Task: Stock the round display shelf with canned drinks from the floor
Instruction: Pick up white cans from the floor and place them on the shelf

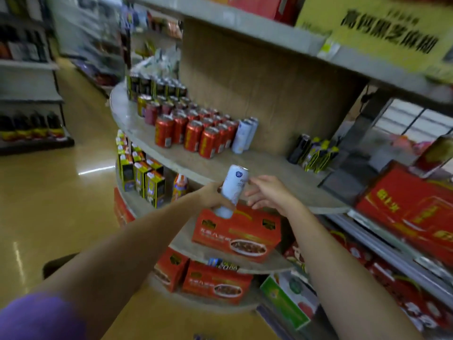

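Now left hand (212, 195) curled round a slim white can (232, 190); right hand (266, 192) loosely open, fingertips at the can's side

Two hands were in view: the left hand (212, 195) gripped one white can (232, 190), and the right hand (267, 192) was beside it with loose fingers. On the round display shelf (269, 173) stood two more white cans (245, 134), or perhaps three; the blur hid it. The red cans (196, 132) ran to about twenty, too packed for an exact count. One black can (299, 148) stood apart to the right. Three red cartons (236, 233) sat on the lower tiers. I made out three shelf tiers below the top one.
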Demonstrator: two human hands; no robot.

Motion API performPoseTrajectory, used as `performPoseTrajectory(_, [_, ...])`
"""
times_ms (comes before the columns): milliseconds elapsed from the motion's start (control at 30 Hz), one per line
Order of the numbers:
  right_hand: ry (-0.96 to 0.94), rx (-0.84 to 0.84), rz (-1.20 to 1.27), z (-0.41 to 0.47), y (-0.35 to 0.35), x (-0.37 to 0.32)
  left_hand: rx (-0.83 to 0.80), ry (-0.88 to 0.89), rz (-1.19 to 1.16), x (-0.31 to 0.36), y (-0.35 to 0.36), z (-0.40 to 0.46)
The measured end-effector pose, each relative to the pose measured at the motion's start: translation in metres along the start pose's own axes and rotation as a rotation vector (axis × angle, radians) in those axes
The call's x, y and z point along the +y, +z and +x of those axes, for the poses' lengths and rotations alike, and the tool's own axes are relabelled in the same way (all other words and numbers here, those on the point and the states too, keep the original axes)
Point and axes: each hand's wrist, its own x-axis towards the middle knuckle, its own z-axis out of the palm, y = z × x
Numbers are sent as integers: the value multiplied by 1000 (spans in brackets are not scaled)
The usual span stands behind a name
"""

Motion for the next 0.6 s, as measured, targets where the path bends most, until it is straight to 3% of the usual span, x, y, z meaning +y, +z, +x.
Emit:
performPoseTrajectory(200, [-38,-63,-256,21,-17,11,37,53,-158,50,-12,16])
performPoseTrajectory(433, [-203,-139,-136,51,2,19,100,43,-121,69,-24,42])
performPoseTrajectory(600, [-233,-17,-5,79,22,16,80,93,-50,78,-37,70])
